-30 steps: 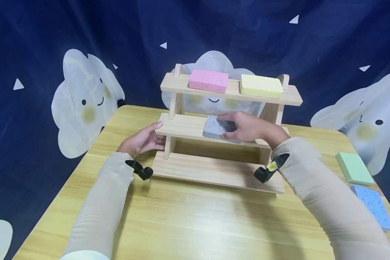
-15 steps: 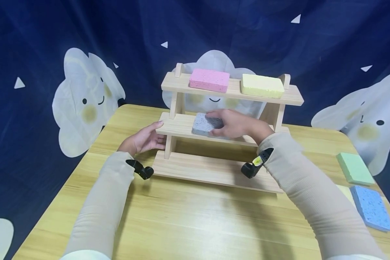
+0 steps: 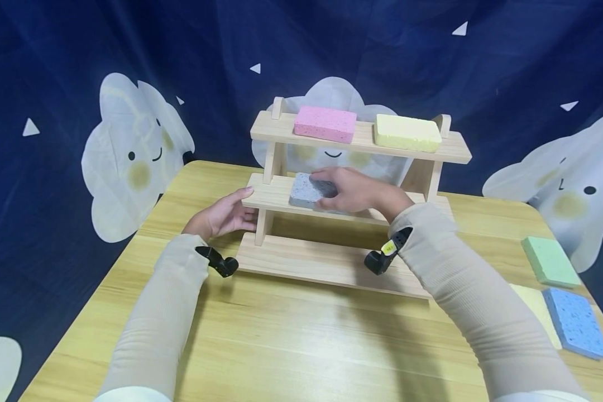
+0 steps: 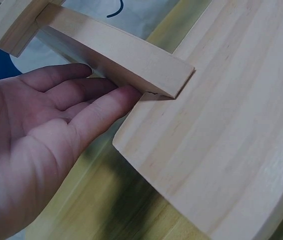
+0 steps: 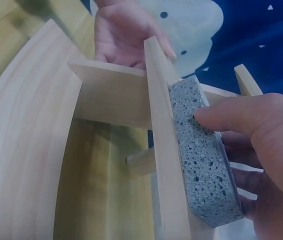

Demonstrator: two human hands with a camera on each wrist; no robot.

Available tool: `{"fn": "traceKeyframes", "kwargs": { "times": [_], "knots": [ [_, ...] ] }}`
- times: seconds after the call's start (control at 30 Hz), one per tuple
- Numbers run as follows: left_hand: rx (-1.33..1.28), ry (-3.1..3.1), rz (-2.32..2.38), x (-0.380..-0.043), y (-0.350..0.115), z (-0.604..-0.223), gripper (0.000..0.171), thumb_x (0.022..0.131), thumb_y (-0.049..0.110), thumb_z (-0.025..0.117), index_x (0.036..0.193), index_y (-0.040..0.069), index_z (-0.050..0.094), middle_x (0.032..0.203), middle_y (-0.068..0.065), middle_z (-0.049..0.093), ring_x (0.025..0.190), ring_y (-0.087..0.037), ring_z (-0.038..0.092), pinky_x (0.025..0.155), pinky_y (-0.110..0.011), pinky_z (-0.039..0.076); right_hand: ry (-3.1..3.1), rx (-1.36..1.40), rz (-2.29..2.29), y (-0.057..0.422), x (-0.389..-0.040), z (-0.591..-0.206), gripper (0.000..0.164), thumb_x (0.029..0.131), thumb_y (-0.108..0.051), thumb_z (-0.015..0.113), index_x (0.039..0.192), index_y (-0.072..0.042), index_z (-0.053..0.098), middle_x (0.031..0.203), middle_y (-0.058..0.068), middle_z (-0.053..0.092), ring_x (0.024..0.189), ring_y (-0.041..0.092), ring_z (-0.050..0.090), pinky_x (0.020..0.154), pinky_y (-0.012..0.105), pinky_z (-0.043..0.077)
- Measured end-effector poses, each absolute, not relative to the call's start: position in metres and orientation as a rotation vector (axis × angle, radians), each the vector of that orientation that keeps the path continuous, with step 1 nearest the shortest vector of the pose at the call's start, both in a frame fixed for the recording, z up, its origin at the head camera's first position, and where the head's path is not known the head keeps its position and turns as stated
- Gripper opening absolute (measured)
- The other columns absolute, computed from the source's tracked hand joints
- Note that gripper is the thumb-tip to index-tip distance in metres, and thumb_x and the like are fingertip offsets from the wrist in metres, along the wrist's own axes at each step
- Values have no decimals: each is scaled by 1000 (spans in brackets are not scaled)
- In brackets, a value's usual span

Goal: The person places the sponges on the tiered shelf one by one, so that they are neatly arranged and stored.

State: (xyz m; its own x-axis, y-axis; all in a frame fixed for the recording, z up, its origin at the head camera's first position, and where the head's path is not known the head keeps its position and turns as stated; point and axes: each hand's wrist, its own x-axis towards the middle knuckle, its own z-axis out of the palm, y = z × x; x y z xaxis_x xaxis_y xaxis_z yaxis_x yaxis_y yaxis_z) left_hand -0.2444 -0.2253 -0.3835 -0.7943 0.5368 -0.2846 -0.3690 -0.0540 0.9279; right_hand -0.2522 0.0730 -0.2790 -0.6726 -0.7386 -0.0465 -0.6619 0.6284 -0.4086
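We see a grey, speckled, rectangular sponge (image 3: 304,191) on the middle shelf (image 3: 270,192) of a pale, three-tier wooden stand (image 3: 306,259). The right hand (image 3: 353,191) pinches it between thumb and curled fingers; the left hand (image 3: 226,215), fingers loosely extended, touches the stand's left end.

Smooth matt wooden shelf (image 3: 326,265), rough pitted grey sponge (image 5: 199,155), glossy wood-grain tabletop (image 3: 291,335), blue cloth backdrop (image 3: 206,44)
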Motion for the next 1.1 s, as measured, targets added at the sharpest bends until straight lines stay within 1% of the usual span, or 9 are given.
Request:
{"fn": "traceKeyframes", "kwargs": {
  "times": [0.17,0.4,0.63,0.77,0.93,1.1],
  "knots": [
    [177,1613,1908,-244,-225,-383,66,98,50,33,146,11,12,145,-29,24,133,-44,28,97,-48,43,2639,-1157,-533,70,-253,-280,63,84,-24,66,136,2,45,143,19,42,135,31,35,111,40,28],
    [173,1617,1911,-244,-225,-383,65,98,49,32,146,10,12,145,-31,24,132,-43,28,88,-40,50,2634,-1135,-534,67,-254,-279,64,83,-25,67,137,2,44,145,19,39,136,31,33,113,40,26],
    [171,1608,1910,-243,-225,-382,65,98,50,31,146,10,12,145,-30,24,132,-43,28,90,-40,49,2626,-1156,-558,69,-254,-279,63,84,-26,68,136,2,45,145,20,40,136,32,33,113,40,25],
    [181,1600,1916,-243,-225,-382,62,99,49,30,145,11,14,143,-30,26,130,-42,31,88,-39,50,2640,-1151,-602,73,-256,-279,65,83,-28,69,136,2,46,144,18,42,136,30,34,113,40,25],
    [185,1604,1917,-243,-224,-383,59,99,48,30,144,12,16,141,-28,29,126,-39,35,85,-37,50,2656,-1101,-663,81,-256,-280,67,83,-30,70,137,1,45,141,16,45,132,27,39,111,40,29],
    [197,1605,1909,-243,-225,-383,61,99,48,30,145,12,14,142,-29,27,129,-41,33,87,-38,50,2650,-1060,-748,92,-255,-284,66,84,-27,69,137,4,43,139,17,46,124,26,45,106,40,36]
  ]
}}
